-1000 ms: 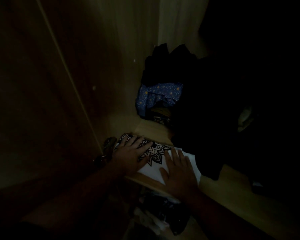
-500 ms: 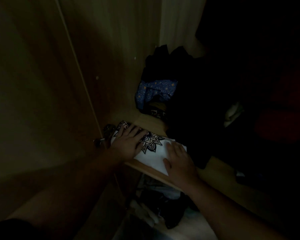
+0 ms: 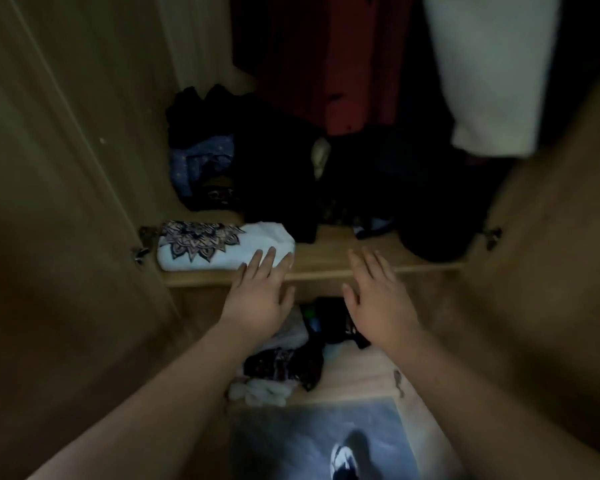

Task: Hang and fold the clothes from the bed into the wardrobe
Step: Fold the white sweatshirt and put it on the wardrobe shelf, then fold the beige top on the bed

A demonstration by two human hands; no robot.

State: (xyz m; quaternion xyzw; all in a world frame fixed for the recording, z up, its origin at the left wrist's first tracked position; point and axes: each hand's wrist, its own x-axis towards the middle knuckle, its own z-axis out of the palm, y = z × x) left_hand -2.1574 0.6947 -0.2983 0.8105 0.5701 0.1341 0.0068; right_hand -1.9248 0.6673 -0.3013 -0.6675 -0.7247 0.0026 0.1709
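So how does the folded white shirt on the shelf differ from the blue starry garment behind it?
The white shirt is neatly folded; the blue garment is crumpled. The white shirt lies at the shelf's front left edge, the blue one deeper in against dark clothes. The white shirt has a black mandala print, the blue one small pale dots. Both are on the same shelf.

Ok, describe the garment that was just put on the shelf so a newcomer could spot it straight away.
Find the wooden wardrobe shelf running across the middle of the view. At its left end, by the door hinge, lies the folded white shirt, with the left hand at its right edge. It is the only pale garment on the shelf and has a black mandala print; its neighbours are dark heaps.
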